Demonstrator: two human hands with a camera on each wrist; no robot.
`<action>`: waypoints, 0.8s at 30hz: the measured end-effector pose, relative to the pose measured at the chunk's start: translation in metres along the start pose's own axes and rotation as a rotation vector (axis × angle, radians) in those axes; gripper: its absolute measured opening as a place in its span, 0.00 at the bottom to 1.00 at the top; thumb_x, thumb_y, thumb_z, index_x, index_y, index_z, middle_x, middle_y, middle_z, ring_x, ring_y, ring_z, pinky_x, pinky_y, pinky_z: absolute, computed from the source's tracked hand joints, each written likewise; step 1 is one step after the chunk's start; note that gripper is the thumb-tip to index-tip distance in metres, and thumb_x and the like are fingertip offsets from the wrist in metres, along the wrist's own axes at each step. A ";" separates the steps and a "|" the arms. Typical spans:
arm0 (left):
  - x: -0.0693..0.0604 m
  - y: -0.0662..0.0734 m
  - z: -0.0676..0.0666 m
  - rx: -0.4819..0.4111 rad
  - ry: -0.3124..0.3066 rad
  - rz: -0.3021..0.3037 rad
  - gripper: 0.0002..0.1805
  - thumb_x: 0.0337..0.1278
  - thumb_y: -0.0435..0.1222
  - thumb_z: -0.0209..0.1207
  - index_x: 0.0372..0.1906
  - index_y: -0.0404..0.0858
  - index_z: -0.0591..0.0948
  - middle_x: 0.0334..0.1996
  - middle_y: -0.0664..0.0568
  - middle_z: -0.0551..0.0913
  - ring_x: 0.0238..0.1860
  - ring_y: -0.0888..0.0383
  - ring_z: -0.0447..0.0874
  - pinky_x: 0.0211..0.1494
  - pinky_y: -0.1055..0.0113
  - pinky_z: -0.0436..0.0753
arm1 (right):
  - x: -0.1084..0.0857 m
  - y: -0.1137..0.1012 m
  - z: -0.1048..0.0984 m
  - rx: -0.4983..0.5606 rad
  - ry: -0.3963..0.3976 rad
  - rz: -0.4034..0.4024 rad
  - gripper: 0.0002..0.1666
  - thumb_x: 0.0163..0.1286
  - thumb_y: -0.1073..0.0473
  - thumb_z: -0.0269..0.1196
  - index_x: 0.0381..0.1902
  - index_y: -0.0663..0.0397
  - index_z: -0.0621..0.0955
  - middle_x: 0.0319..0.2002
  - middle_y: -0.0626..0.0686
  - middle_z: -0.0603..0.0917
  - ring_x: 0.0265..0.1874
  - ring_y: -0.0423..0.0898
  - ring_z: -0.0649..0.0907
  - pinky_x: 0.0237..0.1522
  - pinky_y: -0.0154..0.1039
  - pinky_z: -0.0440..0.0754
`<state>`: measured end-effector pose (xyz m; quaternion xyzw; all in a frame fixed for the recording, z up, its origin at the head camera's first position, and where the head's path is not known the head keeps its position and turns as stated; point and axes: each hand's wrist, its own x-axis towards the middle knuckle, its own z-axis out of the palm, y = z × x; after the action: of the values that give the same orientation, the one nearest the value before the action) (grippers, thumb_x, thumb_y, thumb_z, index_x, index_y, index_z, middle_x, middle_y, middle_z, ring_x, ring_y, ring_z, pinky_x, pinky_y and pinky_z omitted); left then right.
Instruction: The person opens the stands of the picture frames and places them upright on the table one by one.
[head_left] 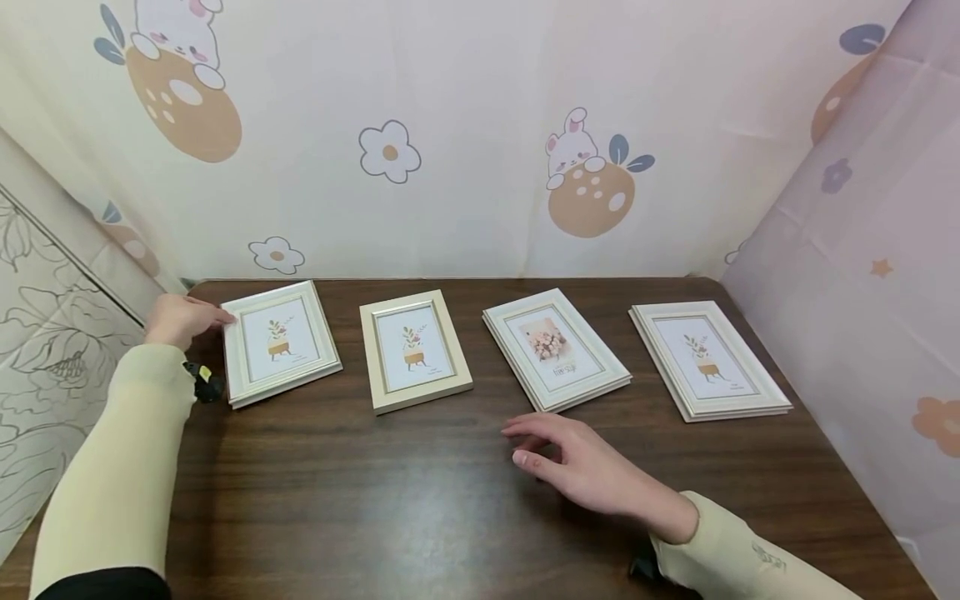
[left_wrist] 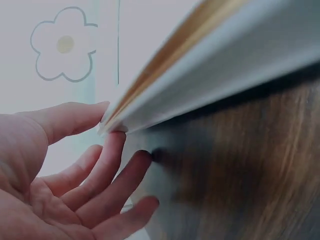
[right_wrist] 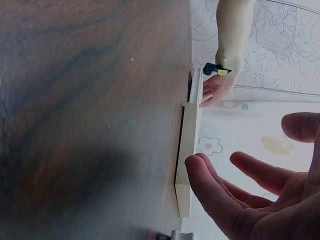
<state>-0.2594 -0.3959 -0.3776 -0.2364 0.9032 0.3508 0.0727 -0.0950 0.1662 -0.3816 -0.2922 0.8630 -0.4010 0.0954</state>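
Observation:
At the far left of the table, my left hand (head_left: 180, 320) holds the left edge of a white picture frame (head_left: 279, 340) with a potted-plant print. In the left wrist view, the thumb and one finger (left_wrist: 114, 150) pinch that frame's edge (left_wrist: 200, 80), while the other fingers hang loosely below. My right hand (head_left: 573, 458) holds nothing; its fingers are loosely bent. It hovers over the table, just in front of a white frame (head_left: 555, 350) with a pink flower picture. In the right wrist view, the fingers (right_wrist: 212, 192) are spread apart.
Between those two stands a cream frame (head_left: 415, 350) with a similar plant print. Another white frame (head_left: 708, 358) lies at the right. All rest on a dark brown wooden table (head_left: 360, 508). A patterned curtain (head_left: 465, 208) hangs right behind the back edge.

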 end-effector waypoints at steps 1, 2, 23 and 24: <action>-0.001 0.000 -0.001 -0.002 0.001 -0.006 0.32 0.61 0.46 0.63 0.60 0.24 0.73 0.60 0.29 0.71 0.56 0.37 0.68 0.53 0.43 0.73 | 0.000 0.000 -0.001 -0.004 0.003 0.002 0.20 0.74 0.51 0.61 0.59 0.54 0.80 0.58 0.50 0.81 0.46 0.36 0.83 0.47 0.44 0.82; -0.001 0.000 -0.001 -0.006 0.000 -0.010 0.32 0.61 0.46 0.62 0.60 0.24 0.73 0.60 0.29 0.71 0.56 0.37 0.68 0.53 0.43 0.72 | 0.001 0.001 -0.001 -0.005 0.006 0.004 0.21 0.74 0.51 0.61 0.59 0.54 0.80 0.59 0.51 0.80 0.46 0.36 0.83 0.47 0.44 0.82; 0.006 -0.011 -0.002 -0.292 -0.082 0.008 0.28 0.68 0.34 0.55 0.65 0.20 0.64 0.58 0.34 0.72 0.28 0.70 0.81 0.46 0.63 0.85 | 0.000 0.004 -0.017 -0.015 0.035 0.048 0.23 0.76 0.48 0.59 0.63 0.50 0.77 0.62 0.50 0.78 0.48 0.39 0.84 0.51 0.49 0.81; 0.006 -0.011 -0.003 -0.301 -0.093 0.012 0.30 0.69 0.35 0.54 0.67 0.20 0.62 0.62 0.33 0.69 0.28 0.71 0.80 0.46 0.63 0.85 | 0.001 0.003 -0.018 -0.018 0.037 0.055 0.23 0.76 0.48 0.59 0.63 0.49 0.77 0.61 0.49 0.78 0.48 0.39 0.83 0.51 0.49 0.81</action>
<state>-0.2592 -0.4069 -0.3841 -0.2227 0.8374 0.4934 0.0758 -0.1041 0.1791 -0.3718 -0.2621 0.8758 -0.3957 0.0879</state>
